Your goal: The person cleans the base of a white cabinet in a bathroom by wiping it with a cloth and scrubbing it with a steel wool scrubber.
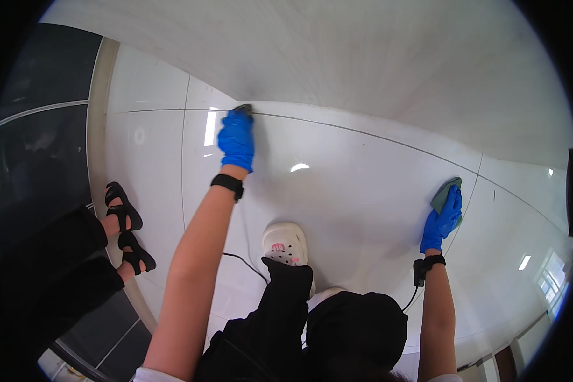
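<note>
My left hand (237,137), in a blue glove with a black band at the wrist, reaches forward to the foot of a pale wall. Its fingers are closed on a small dark grey scrubber (244,108), which touches the white floor at the wall's base; most of the scrubber is hidden under the glove. Off to the right, my right hand (444,216), also gloved in blue, grips a green cloth (448,191) against the floor. Cloth shows past the fingertips and along the side of the hand.
The glossy white tile floor (337,178) meets the pale wall (337,57) ahead. My white clog (285,243) is between my arms. A black cable (251,264) runs beside my leg. At left, another person's black sandals (126,210) stand beside a beige strip bordering dark tiles (41,153).
</note>
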A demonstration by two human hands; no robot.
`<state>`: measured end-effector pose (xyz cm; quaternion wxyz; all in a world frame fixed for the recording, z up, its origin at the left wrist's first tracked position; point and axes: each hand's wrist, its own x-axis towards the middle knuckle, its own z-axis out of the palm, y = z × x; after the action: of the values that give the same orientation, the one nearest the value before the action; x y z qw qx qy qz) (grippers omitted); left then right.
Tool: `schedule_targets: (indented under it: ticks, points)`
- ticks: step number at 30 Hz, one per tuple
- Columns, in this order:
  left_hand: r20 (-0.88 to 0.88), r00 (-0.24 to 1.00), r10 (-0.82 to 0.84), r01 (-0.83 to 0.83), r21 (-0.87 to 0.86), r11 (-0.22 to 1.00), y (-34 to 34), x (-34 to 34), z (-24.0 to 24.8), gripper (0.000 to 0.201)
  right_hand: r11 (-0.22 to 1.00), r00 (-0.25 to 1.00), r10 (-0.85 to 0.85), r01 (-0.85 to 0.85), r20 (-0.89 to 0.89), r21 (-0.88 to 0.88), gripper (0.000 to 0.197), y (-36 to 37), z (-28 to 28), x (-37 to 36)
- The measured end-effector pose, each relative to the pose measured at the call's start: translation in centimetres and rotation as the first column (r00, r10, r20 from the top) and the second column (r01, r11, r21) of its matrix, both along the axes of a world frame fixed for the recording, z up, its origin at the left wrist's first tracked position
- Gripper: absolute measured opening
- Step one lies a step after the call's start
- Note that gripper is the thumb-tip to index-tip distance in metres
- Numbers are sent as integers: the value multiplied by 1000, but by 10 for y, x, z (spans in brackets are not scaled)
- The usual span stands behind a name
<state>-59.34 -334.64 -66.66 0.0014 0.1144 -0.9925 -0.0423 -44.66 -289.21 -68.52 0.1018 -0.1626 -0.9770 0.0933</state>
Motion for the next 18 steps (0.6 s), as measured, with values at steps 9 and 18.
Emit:
schedule_targets:
  ticks: [9, 18]
  points:
    - [-346, 645, -681, 764, 269, 587, 169, 41, -37, 28, 994, 993, 103, -105, 65, 24, 60, -19, -8, 7]
    - [-97, 821, -563, 495, 612, 617, 165, 62, 25, 41, 967, 960, 252, -246, 124, -61, 75, -102, 71, -8]
